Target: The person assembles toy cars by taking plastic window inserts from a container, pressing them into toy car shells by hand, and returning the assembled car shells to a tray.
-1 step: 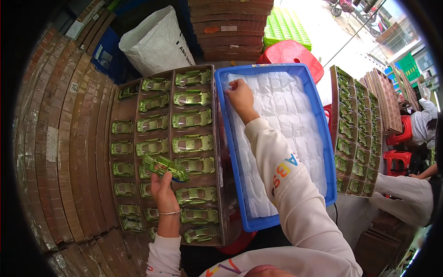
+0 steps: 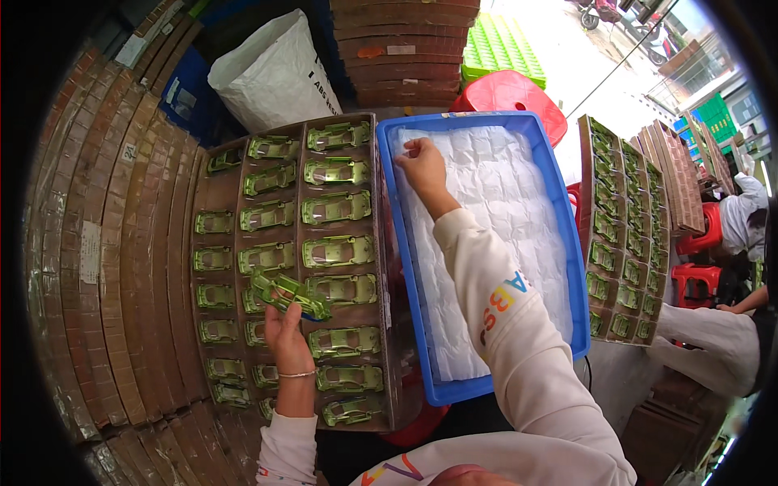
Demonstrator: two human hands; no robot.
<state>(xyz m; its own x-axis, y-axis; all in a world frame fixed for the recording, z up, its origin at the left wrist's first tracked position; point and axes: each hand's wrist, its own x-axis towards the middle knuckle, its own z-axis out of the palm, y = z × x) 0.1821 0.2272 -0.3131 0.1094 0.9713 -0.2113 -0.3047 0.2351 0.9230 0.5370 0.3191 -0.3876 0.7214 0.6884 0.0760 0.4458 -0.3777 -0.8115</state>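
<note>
Nothing had moved since the earlier frame; both hands sat as before.

Head view: left hand [image 2: 285,330] gripped a green toy car shell [image 2: 290,293] above the brown compartment tray [image 2: 223,190], middle rows. Right hand [image 2: 423,168] pinched the white bubble sheet [image 2: 519,219] at the far-left corner of the blue crate [image 2: 572,267].

Shell looked light, thin, glossy, likely slippery and easily scuffed; best held across its sides. Sheet looked soft and limp, so take it at an edge.

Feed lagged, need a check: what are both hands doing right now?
Left hand: closed on a green toy car, above the cardboard tray.
Right hand: fingers bent, pressing on the white sheet in the blue crate; holds nothing visible.
</note>
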